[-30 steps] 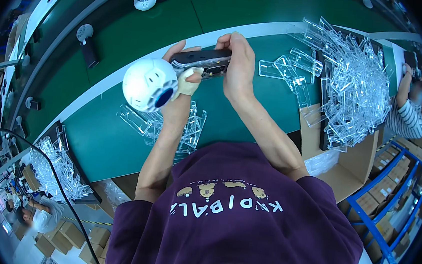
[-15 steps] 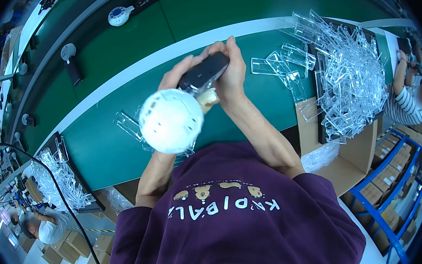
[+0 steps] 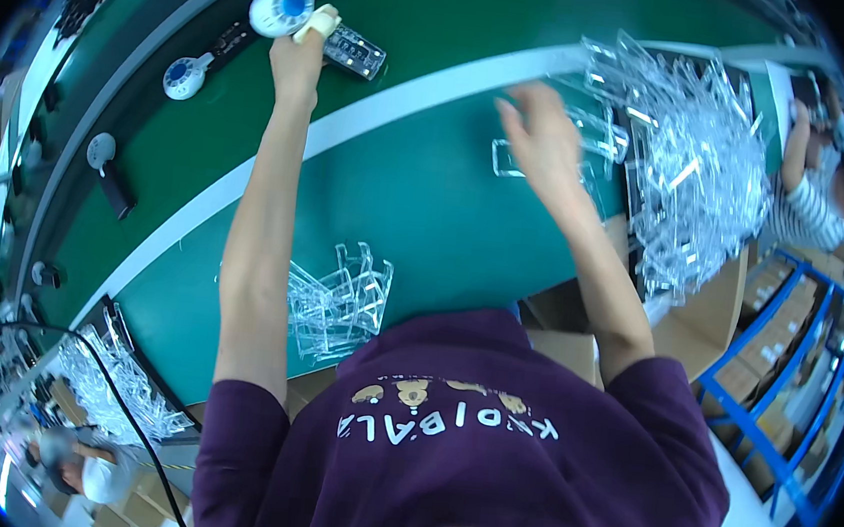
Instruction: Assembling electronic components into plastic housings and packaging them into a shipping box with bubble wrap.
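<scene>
Stretched far forward, my left hand [image 3: 300, 57] grips a device with a round white head [image 3: 282, 8], blue in its centre, at the neck. Its dark rectangular body [image 3: 356, 54] points right, over the green belt. Pale yellow covers wrap some of the fingertips. My right hand [image 3: 545, 144] is slightly blurred, thumb and fingers apart with nothing seen in it. It hovers over loose clear plastic frames [image 3: 511, 161] on the teal worktable [image 3: 426, 214]; whether it touches them I cannot tell.
A large heap of clear plastic frames [image 3: 701, 177] stands at the right, a smaller heap [image 3: 125, 383] at lower left. More frames [image 3: 338, 301] lie near my body. Similar devices [image 3: 185, 77] rest on the belt [image 3: 443, 24]. A black cable [image 3: 119, 403] arches at left; a co-worker [image 3: 814, 202] sits far right.
My left hand has carried the device forward and left, from above the worktable to the belt. My right hand has let go of it and moved right to the loose frames.
</scene>
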A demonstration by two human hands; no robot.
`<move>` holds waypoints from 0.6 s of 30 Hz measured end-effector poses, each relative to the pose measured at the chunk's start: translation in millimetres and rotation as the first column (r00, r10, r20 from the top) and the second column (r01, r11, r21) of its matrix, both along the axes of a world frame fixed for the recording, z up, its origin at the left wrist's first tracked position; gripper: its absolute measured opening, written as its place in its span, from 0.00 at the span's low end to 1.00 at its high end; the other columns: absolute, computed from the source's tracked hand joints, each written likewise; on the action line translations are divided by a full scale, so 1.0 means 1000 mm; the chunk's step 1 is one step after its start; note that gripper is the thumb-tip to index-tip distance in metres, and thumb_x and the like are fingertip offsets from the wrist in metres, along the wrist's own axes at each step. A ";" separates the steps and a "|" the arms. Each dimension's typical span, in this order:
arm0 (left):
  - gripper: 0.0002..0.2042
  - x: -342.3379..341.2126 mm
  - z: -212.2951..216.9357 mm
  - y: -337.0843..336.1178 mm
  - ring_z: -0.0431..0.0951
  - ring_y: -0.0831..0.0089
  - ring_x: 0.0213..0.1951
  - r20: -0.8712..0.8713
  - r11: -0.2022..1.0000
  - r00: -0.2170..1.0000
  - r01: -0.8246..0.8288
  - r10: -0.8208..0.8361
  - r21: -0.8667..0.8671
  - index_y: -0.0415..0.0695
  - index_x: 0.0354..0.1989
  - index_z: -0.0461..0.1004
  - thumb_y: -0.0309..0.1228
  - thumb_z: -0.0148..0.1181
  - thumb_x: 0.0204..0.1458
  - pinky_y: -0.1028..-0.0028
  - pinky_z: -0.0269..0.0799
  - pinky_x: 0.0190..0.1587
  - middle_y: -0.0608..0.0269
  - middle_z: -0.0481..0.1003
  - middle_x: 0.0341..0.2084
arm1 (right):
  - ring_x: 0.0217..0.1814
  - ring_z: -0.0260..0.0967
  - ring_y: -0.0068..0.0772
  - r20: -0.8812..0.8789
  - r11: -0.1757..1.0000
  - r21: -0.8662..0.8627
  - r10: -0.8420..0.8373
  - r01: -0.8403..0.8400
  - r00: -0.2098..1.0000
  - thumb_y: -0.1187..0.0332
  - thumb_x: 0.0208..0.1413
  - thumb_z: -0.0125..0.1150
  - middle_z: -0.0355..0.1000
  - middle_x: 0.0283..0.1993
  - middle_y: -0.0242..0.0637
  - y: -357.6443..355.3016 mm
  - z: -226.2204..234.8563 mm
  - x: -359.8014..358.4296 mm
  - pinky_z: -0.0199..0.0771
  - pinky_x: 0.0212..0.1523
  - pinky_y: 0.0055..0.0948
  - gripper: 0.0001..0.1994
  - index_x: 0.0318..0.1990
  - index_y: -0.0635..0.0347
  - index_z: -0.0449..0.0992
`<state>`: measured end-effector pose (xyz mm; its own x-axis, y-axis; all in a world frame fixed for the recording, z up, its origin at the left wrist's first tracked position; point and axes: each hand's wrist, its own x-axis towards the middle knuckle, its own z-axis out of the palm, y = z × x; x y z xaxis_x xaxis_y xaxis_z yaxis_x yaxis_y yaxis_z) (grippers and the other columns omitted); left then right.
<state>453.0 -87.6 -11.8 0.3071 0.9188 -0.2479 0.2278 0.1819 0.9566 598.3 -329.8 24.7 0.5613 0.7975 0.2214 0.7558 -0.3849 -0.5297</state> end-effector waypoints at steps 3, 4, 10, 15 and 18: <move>0.19 -0.020 -0.038 0.053 0.74 0.64 0.35 -0.356 0.845 0.921 0.062 0.156 0.531 0.39 0.38 0.75 0.42 0.59 0.45 0.68 0.66 0.40 0.54 0.75 0.34 | 0.44 0.64 0.48 0.165 0.956 -0.291 0.084 -0.032 0.983 0.68 0.45 0.61 0.66 0.41 0.44 -0.046 -0.005 0.014 0.66 0.41 0.39 0.21 0.48 0.58 0.66; 0.21 -0.029 -0.039 0.062 0.73 0.55 0.34 -0.422 0.638 0.864 0.165 0.273 0.752 0.38 0.38 0.75 0.44 0.60 0.43 0.64 0.65 0.41 0.47 0.74 0.33 | 0.46 0.62 0.48 0.209 0.930 -0.366 0.111 -0.028 0.972 0.70 0.43 0.63 0.66 0.41 0.45 -0.059 -0.007 0.018 0.66 0.43 0.39 0.23 0.50 0.58 0.65; 0.26 -0.131 -0.038 0.119 0.68 0.56 0.42 -0.266 0.355 0.426 -0.143 0.865 0.924 0.42 0.39 0.74 0.52 0.62 0.39 0.57 0.59 0.46 0.42 0.69 0.39 | 0.45 0.61 0.43 0.133 0.938 -0.345 0.058 -0.008 0.989 0.76 0.39 0.64 0.66 0.40 0.43 -0.078 -0.014 0.025 0.63 0.47 0.36 0.34 0.59 0.56 0.59; 0.22 -0.186 -0.042 0.158 0.72 0.70 0.16 -0.145 0.897 0.906 -0.417 0.398 -0.148 0.39 0.34 0.74 0.46 0.64 0.39 0.77 0.68 0.14 0.57 0.73 0.24 | 0.42 0.61 0.27 -0.413 0.999 -0.017 0.020 -0.030 0.911 0.76 0.43 0.62 0.62 0.41 0.35 -0.050 0.022 0.003 0.68 0.42 0.25 0.35 0.62 0.53 0.55; 0.23 -0.173 -0.034 0.142 0.75 0.67 0.25 0.103 0.914 0.909 -0.401 0.405 -0.059 0.36 0.39 0.71 0.37 0.69 0.36 0.74 0.73 0.24 0.55 0.73 0.30 | 0.44 0.63 0.24 -0.793 0.913 0.357 0.185 0.196 0.580 0.75 0.47 0.60 0.62 0.43 0.35 -0.021 0.011 -0.056 0.69 0.42 0.22 0.27 0.57 0.59 0.59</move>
<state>280.3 54.9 -46.2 -0.0598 0.9614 -0.2686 0.0212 0.2703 0.9626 542.4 -350.6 35.8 0.6570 0.7521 -0.0517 -0.0561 -0.0196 -0.9982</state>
